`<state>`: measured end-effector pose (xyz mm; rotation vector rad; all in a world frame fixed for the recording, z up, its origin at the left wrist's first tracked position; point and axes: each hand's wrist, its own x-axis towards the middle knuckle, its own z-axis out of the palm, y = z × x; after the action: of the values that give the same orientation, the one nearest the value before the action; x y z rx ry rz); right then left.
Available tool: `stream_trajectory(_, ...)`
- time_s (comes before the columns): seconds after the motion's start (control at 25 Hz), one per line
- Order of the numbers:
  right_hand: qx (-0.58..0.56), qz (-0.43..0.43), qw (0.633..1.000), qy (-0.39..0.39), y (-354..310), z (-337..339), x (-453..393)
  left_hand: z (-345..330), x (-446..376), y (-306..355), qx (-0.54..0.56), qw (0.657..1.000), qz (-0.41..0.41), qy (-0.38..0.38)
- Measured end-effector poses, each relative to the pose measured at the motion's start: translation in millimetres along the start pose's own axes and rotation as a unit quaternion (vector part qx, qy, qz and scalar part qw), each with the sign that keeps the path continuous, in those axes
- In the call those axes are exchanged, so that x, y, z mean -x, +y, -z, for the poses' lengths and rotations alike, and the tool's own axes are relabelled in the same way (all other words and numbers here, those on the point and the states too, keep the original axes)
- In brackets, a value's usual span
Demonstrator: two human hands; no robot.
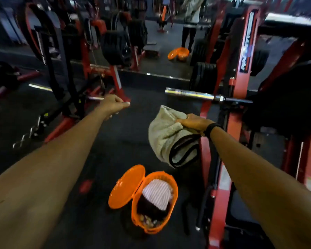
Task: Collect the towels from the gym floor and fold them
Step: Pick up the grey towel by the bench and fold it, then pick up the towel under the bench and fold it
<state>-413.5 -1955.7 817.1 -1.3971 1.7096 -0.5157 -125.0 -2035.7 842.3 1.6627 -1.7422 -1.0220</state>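
Machines in red and black crowd the left side of the dark gym floor. Left hand is stretched forward over it with nothing in it; whether the fingers are spread or loosely bent, I cannot tell. Below, between both arms, an orange basket sits on the floor with its lid flipped open to the left and a striped cloth inside. Up and to the right, the right hand grips a folded grey towel in the air above the basket. A barbell juts from the red rack just beyond.
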Motion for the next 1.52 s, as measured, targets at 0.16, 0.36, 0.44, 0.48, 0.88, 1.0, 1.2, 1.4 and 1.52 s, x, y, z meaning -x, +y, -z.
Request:
stream_trajectory(0.16,0.048,-0.131,0.990,0.001,79.1,-57.6,-26.4,-38.7,-5.3,-76.9,-0.031,0.992,0.093,-0.083)
stream_trajectory(0.36,0.041,-0.219,0.975,-0.012,153.6,-128.0,-47.2,-84.8,-8.4,-151.8,-0.051,0.976,0.150,-0.152)
stream_trajectory(0.44,-0.026,-0.245,0.969,-0.021,178.8,-156.1,-53.2,-102.8,-10.4,-175.7,-0.066,0.969,0.160,-0.177)
stream_trajectory(0.48,-0.080,-0.260,0.962,-0.021,193.1,-168.7,-56.7,-110.8,-12.4,-186.7,-0.076,0.967,0.161,-0.185)
stream_trajectory(0.88,0.060,-0.339,0.938,0.044,267.6,-249.2,-50.9,-136.9,-13.4,-259.0,-0.121,0.954,0.149,-0.232)
stream_trajectory(1.0,0.071,-0.303,0.949,0.052,250.9,-232.6,-56.0,-128.7,-14.8,-247.5,-0.118,0.955,0.133,-0.239)
stream_trajectory(1.2,0.109,-0.210,0.968,0.087,177.5,-169.4,-52.9,-105.1,-28.0,-192.5,-0.101,0.969,0.073,-0.213)
stream_trajectory(1.4,0.074,-0.115,0.981,0.141,79.1,-87.7,-28.7,-65.5,-35.2,-104.5,-0.095,0.979,-0.024,-0.177)
stream_trajectory(1.52,0.121,-0.071,0.969,0.201,28.0,-38.5,-4.8,-36.7,-35.0,-49.4,-0.100,0.979,-0.088,-0.156)
